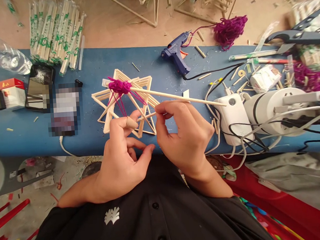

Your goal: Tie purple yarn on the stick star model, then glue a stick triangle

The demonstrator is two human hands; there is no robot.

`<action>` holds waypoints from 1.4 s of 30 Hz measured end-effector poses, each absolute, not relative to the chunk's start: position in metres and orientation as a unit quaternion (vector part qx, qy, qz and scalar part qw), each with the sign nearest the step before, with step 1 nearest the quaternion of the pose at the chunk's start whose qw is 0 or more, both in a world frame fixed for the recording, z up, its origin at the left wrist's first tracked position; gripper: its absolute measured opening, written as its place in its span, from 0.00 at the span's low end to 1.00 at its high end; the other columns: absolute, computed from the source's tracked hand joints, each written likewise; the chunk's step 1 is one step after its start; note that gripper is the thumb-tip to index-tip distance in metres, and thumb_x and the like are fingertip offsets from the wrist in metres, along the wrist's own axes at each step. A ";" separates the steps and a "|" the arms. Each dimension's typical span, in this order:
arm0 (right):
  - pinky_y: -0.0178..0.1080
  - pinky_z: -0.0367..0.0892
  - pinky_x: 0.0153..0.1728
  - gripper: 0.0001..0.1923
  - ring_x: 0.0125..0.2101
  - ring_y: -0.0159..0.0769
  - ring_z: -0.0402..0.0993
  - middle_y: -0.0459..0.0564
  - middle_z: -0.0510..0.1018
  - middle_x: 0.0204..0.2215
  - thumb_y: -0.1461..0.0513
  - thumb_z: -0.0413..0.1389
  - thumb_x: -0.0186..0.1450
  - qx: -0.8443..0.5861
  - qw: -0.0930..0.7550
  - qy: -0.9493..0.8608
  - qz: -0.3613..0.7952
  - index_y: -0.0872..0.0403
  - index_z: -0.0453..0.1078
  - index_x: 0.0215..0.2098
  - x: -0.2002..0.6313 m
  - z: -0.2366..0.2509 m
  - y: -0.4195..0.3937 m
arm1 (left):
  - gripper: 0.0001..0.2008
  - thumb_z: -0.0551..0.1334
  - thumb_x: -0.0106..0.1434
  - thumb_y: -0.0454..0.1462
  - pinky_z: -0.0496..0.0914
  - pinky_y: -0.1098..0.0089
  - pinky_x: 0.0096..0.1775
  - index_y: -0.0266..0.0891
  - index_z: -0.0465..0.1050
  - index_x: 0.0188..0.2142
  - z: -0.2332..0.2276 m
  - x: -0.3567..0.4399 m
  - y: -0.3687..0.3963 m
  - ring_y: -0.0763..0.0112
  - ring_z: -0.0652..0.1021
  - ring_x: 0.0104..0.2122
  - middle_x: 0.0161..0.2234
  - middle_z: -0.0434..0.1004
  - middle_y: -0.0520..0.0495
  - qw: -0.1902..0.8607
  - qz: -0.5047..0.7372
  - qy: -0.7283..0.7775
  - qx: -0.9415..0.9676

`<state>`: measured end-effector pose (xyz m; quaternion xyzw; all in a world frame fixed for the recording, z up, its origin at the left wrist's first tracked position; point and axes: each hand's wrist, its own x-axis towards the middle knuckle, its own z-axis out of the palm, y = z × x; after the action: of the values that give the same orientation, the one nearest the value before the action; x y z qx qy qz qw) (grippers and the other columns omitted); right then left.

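Wooden star frame (126, 104) pinched between both hands' fingertips (159, 109)

I see a black button-front shirt (156, 222) filling the lower frame; two dark round buttons run down its placket; a small white leaf-shaped emblem (112, 215) sits on the chest; both forearms are bare, no cuffs in sight; the left hand (121, 159) and right hand (183, 136) wear no gloves, rings or watch that I can see.
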<state>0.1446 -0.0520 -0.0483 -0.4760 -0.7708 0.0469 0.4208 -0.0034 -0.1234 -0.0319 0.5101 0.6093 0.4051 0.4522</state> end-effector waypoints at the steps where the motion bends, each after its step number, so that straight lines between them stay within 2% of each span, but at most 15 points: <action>1: 0.37 0.75 0.42 0.12 0.35 0.32 0.83 0.44 0.86 0.36 0.74 0.57 0.67 -0.478 0.417 -0.772 0.041 0.52 0.75 0.43 0.144 -0.049 -0.051 | 0.25 0.68 0.65 0.30 0.65 0.80 0.19 0.49 0.55 0.51 -0.032 -0.003 -0.123 0.78 0.85 0.27 0.74 0.66 0.35 0.454 0.410 0.607 0.507; 7: 0.35 0.77 0.41 0.13 0.36 0.32 0.84 0.45 0.86 0.37 0.74 0.56 0.68 -0.453 0.402 -0.793 0.059 0.53 0.77 0.44 0.144 -0.048 -0.045 | 0.26 0.67 0.64 0.28 0.64 0.80 0.19 0.50 0.54 0.50 -0.036 0.001 -0.123 0.78 0.86 0.28 0.73 0.66 0.35 0.468 0.444 0.589 0.487; 11: 0.33 0.79 0.47 0.13 0.42 0.32 0.86 0.47 0.87 0.40 0.74 0.56 0.69 -0.426 0.406 -0.804 0.084 0.56 0.78 0.45 0.143 -0.048 -0.040 | 0.25 0.67 0.65 0.28 0.65 0.78 0.19 0.50 0.53 0.50 -0.037 0.004 -0.122 0.76 0.86 0.27 0.74 0.65 0.34 0.471 0.467 0.578 0.475; 17: 0.32 0.81 0.49 0.09 0.42 0.32 0.87 0.47 0.88 0.40 0.71 0.58 0.72 -0.424 0.420 -0.795 0.106 0.55 0.80 0.43 0.139 -0.048 -0.039 | 0.25 0.67 0.65 0.28 0.67 0.76 0.20 0.50 0.53 0.50 -0.039 0.004 -0.123 0.76 0.86 0.27 0.72 0.68 0.35 0.474 0.467 0.570 0.482; 22: 0.34 0.82 0.48 0.10 0.41 0.33 0.87 0.47 0.88 0.40 0.71 0.58 0.71 -0.432 0.413 -0.793 0.117 0.55 0.80 0.44 0.140 -0.048 -0.039 | 0.25 0.67 0.66 0.29 0.65 0.76 0.18 0.50 0.53 0.51 -0.040 0.005 -0.128 0.75 0.86 0.28 0.74 0.65 0.34 0.436 0.464 0.590 0.497; 25: 0.35 0.82 0.51 0.11 0.42 0.34 0.87 0.48 0.88 0.40 0.71 0.57 0.71 -0.432 0.416 -0.791 0.119 0.55 0.80 0.44 0.141 -0.048 -0.039 | 0.26 0.67 0.66 0.30 0.63 0.74 0.16 0.50 0.53 0.54 -0.039 0.005 -0.130 0.76 0.84 0.25 0.74 0.64 0.31 0.365 0.430 0.615 0.551; 29: 0.35 0.82 0.51 0.10 0.41 0.34 0.88 0.50 0.88 0.40 0.71 0.57 0.71 -0.431 0.419 -0.790 0.124 0.58 0.81 0.44 0.140 -0.050 -0.038 | 0.32 0.67 0.65 0.33 0.73 0.68 0.22 0.46 0.52 0.62 -0.037 0.006 -0.128 0.73 0.83 0.25 0.70 0.71 0.28 0.198 0.324 0.644 0.664; 33: 0.34 0.81 0.51 0.12 0.45 0.35 0.87 0.49 0.88 0.41 0.71 0.56 0.71 -0.432 0.416 -0.790 0.125 0.55 0.80 0.45 0.140 -0.052 -0.038 | 0.36 0.65 0.64 0.35 0.74 0.65 0.25 0.43 0.49 0.66 -0.034 0.006 -0.121 0.64 0.86 0.31 0.66 0.76 0.29 0.131 0.246 0.645 0.711; 37: 0.35 0.82 0.50 0.12 0.45 0.35 0.87 0.47 0.88 0.42 0.70 0.56 0.72 -0.431 0.408 -0.795 0.128 0.52 0.80 0.46 0.140 -0.053 -0.037 | 0.34 0.63 0.61 0.34 0.72 0.62 0.25 0.43 0.52 0.64 -0.030 0.005 -0.115 0.61 0.85 0.28 0.58 0.83 0.34 0.116 0.234 0.650 0.714; 40: 0.36 0.82 0.49 0.11 0.44 0.35 0.87 0.48 0.89 0.42 0.68 0.56 0.73 -0.435 0.409 -0.792 0.127 0.52 0.81 0.46 0.141 -0.053 -0.037 | 0.31 0.61 0.60 0.32 0.75 0.62 0.29 0.45 0.53 0.61 -0.029 0.001 -0.113 0.64 0.84 0.27 0.47 0.86 0.45 0.158 0.271 0.648 0.694; 42: 0.36 0.82 0.49 0.11 0.43 0.35 0.87 0.48 0.89 0.42 0.68 0.56 0.73 -0.436 0.408 -0.791 0.132 0.53 0.81 0.46 0.141 -0.052 -0.036 | 0.29 0.60 0.59 0.31 0.77 0.63 0.31 0.46 0.53 0.58 -0.029 -0.001 -0.113 0.66 0.85 0.28 0.45 0.85 0.49 0.202 0.300 0.641 0.677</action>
<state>0.1410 -0.0363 -0.0524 -0.4359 -0.7910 0.1325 0.4083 -0.0009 -0.1131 -0.0287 0.6773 0.6405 0.3004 0.2019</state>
